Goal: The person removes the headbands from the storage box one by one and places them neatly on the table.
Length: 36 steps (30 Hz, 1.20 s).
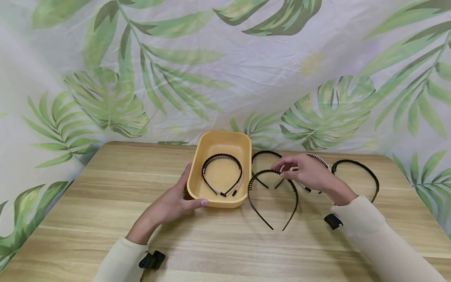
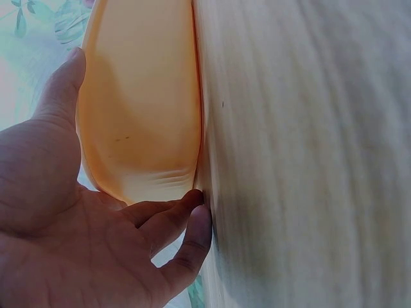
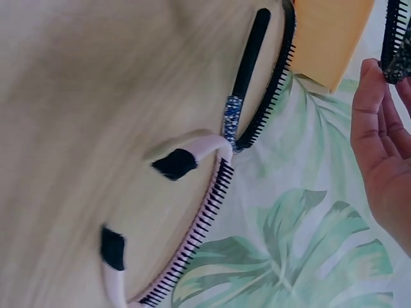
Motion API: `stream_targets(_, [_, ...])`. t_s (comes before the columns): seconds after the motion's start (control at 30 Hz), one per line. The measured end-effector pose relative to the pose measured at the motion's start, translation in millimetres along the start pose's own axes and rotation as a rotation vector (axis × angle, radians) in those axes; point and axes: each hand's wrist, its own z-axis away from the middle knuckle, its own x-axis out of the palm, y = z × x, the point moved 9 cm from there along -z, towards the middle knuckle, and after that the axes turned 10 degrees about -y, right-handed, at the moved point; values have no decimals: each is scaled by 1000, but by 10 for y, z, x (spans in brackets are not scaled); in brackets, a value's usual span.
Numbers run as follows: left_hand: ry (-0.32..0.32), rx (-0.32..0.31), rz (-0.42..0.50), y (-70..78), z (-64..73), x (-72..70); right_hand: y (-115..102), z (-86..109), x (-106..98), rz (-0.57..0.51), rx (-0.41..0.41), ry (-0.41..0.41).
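My left hand (image 1: 172,201) holds the yellow plastic tray (image 1: 218,203) at its front left corner, the thumb along the front wall and the fingers on the left side. Inside the tray lie a black toothed headband (image 1: 221,156) and a partly hidden pale pink one. My right hand (image 1: 310,172) pinches another black toothed headband (image 1: 249,192) at the top of its arch, its two ends pointing down toward me, just right of the tray. In the right wrist view only part of that held headband (image 3: 390,38) shows, at the upper right edge.
Right of the tray, a black headband (image 1: 266,152) lies on the wooden table (image 1: 225,243). Partly behind my right hand is a pink headband (image 1: 318,157) with black teeth and tips. Farther right lies a black headband (image 1: 377,180). A leaf-print cloth (image 1: 197,78) hangs behind the table.
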Motion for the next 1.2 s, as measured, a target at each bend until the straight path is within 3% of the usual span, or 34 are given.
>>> stream_targets(0.17, [-2, -1, 6, 3, -1, 3, 30, 77, 4, 23, -29, 43])
stream_targets(0.37, [-1, -1, 8, -3, -4, 4, 96, 106, 162, -60, -67, -3])
stream_targets(0.6, [-2, 1, 16, -2, -8, 7, 198, 88, 330, -130, -46, -23])
stream_targets(1.2, [-1, -10, 11, -8, 1, 3, 191, 10, 484, -86, -26, -40])
